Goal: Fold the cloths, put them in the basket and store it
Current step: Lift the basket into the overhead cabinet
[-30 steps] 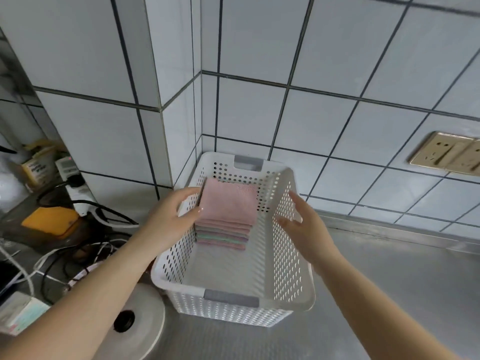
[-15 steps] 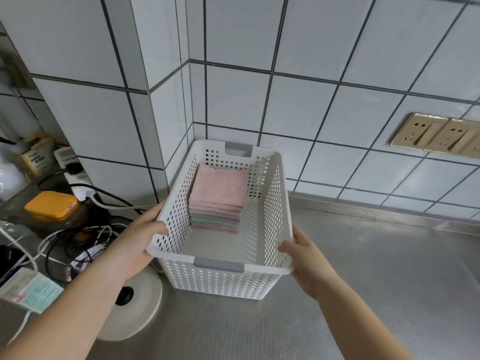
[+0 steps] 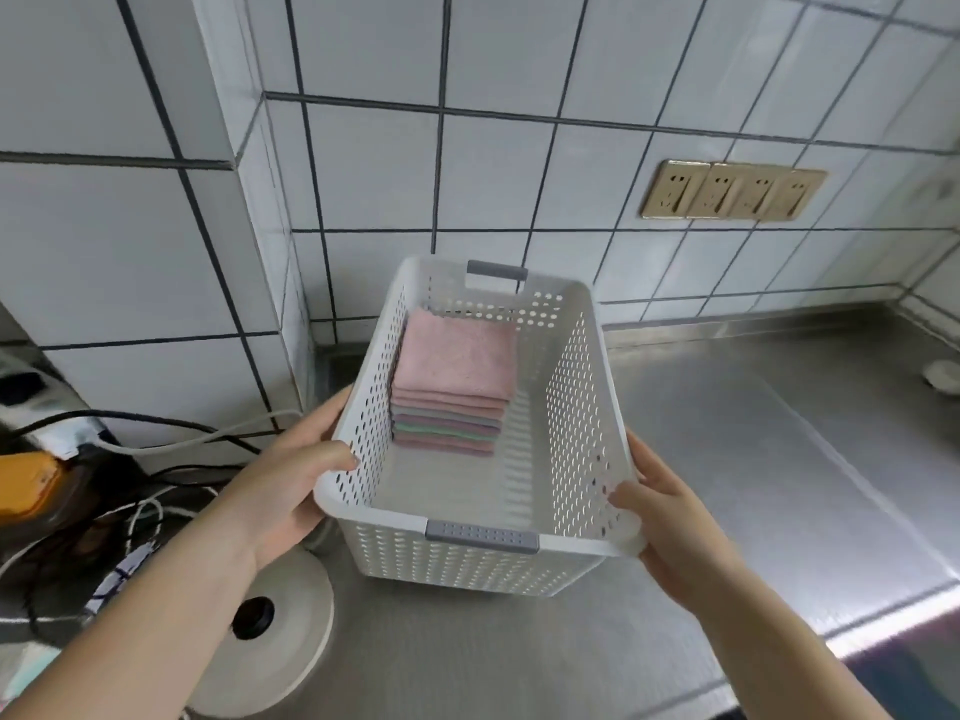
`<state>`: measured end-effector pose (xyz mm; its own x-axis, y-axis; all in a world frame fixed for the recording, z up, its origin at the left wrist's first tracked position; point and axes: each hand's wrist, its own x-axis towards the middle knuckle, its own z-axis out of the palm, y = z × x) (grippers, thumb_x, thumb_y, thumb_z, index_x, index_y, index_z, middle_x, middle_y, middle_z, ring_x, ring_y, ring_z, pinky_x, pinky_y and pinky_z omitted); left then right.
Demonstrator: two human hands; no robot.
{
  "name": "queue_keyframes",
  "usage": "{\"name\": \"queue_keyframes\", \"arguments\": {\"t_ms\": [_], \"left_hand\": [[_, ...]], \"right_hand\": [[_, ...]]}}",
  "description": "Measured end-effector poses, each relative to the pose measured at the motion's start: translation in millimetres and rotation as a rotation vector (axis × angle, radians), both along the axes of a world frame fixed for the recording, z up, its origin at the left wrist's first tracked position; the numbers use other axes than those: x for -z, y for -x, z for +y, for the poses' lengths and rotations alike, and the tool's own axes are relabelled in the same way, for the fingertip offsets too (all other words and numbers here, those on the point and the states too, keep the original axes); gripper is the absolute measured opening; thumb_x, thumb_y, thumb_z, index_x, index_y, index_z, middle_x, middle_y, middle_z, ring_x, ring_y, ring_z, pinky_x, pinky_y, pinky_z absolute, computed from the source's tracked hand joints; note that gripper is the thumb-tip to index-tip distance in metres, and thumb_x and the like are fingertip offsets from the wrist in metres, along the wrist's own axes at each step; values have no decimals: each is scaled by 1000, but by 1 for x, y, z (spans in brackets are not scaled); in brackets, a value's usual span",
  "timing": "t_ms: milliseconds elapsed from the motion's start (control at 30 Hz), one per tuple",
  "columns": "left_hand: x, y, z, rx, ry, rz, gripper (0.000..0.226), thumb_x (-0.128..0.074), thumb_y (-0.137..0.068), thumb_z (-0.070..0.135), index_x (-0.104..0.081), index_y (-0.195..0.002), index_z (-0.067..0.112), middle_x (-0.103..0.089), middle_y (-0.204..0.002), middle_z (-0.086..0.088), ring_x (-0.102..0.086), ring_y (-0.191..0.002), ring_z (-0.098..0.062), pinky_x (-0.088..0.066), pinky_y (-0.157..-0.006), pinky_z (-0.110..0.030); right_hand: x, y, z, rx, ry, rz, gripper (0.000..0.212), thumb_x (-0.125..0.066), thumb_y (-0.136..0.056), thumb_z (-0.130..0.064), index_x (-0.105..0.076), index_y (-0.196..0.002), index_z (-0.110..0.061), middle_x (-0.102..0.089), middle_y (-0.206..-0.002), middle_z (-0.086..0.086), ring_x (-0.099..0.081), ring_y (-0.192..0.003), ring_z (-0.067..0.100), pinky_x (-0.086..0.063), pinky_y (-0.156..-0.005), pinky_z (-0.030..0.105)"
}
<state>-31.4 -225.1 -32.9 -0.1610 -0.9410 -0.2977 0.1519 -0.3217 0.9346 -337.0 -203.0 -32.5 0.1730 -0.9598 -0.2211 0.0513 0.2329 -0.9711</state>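
Since earlier we drew the white perforated basket (image 3: 483,522) toward six o'clock; left hand (image 3: 280,491) and right hand (image 3: 670,527) gripped its rims. Folded cloths (image 3: 452,387) lay stacked inside; storing remained.

Both hands, left (image 3: 283,485) and right (image 3: 670,517), curled, arms extended forward.

Soft, even daylight fills the scene, a bright glare strip runs along the steel worktop's (image 3: 753,459) near right edge, shadows stay faint, the wall tiles (image 3: 374,168) bow with wide-angle distortion, and the frame's lower corners blur.
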Motion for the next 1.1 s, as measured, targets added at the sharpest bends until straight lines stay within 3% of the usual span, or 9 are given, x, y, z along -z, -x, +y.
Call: {"name": "queue_keyframes", "arguments": {"t_ms": [133, 267, 367, 467, 567, 700, 800, 1000, 1100], "left_hand": [[-8, 10, 17, 173, 33, 4, 77, -34, -84, -15, -55, -123, 47, -65, -121, 9, -60, -113, -18, -47, -89, -37], [-11, 31, 41, 367, 54, 18, 76, -34, -84, -15, -52, -128, 44, -65, -121, 9, -63, -109, -15, -47, -90, -37], [-15, 58, 65, 558, 46, 35, 75, -34, -84, -15, -48, -132, 41, -63, -125, 6, -62, -112, -17, -48, -91, -36], [-19, 79, 89, 646, 58, 51, 75, -31, -84, -18, -50, -130, 38, -67, -119, 7, -65, -105, -15, -57, -76, -26], [-26, 105, 119, 802, 60, 101, 76, -27, -82, -21, -53, -125, 36, -68, -116, 3, -67, -102, -18, -57, -70, -25], [-36, 139, 172, 1035, 41, 193, 77, -40, -74, -17, -48, -133, 32, -65, -122, -2, -65, -106, -24, -56, -73, -28], [-47, 155, 221, 1210, 15, 260, 78, -44, -61, -7, -55, -128, 33, -64, -124, -4, -64, -108, -25, -56, -74, -28], [-54, 158, 326, 1324, -47, 277, 82, -50, -54, -8, -60, -122, 36, -65, -120, -8, -66, -103, -28, -57, -71, -34], [-56, 153, 391, 1357, -67, 274, 75, -54, -57, -13, -67, -109, 38, -70, -108, -7, -70, -91, -26, -58, -64, -35]], "right_hand": [[-6, 2, 69, 213, -10, 31, 72, -31, -82, 17, -59, -118, -39, -71, -100, -1, -67, -80, 14, -52, -59, 22], [-13, 5, 146, 397, -19, 16, 71, -34, -81, 18, -58, -122, -35, -70, -107, 4, -68, -86, 19, -55, -64, 25], [-21, 10, 206, 537, -45, 32, 72, -34, -83, 17, -62, -113, -42, -71, -105, 4, -69, -88, 21, -57, -70, 31], [-25, 10, 255, 615, -41, 11, 71, -38, -85, 15, -58, -114, -46, -71, -103, 1, -69, -86, 19, -58, -64, 31], [-31, 6, 311, 738, -3, -2, 65, -54, -74, 3, -57, -118, -44, -70, -104, 0, -69, -85, 15, -55, -60, 26], [-35, -2, 402, 939, 15, -19, 71, -53, -63, -4, -55, -123, -43, -68, -110, 3, -66, -95, 23, -56, -68, 33], [-46, -15, 473, 1069, 13, -19, 70, -51, -61, -4, -57, -118, -45, -69, -106, -1, -66, -94, 21, -56, -65, 27], [-62, -52, 605, 1190, 22, 29, 72, -48, -63, -4, -55, -123, -43, -70, -109, 1, -68, -95, 20, -56, -73, 35], [-68, -78, 675, 1240, 16, 65, 68, -48, -68, 0, -58, -119, -44, -69, -112, 2, -67, -100, 22, -54, -83, 40]]}}
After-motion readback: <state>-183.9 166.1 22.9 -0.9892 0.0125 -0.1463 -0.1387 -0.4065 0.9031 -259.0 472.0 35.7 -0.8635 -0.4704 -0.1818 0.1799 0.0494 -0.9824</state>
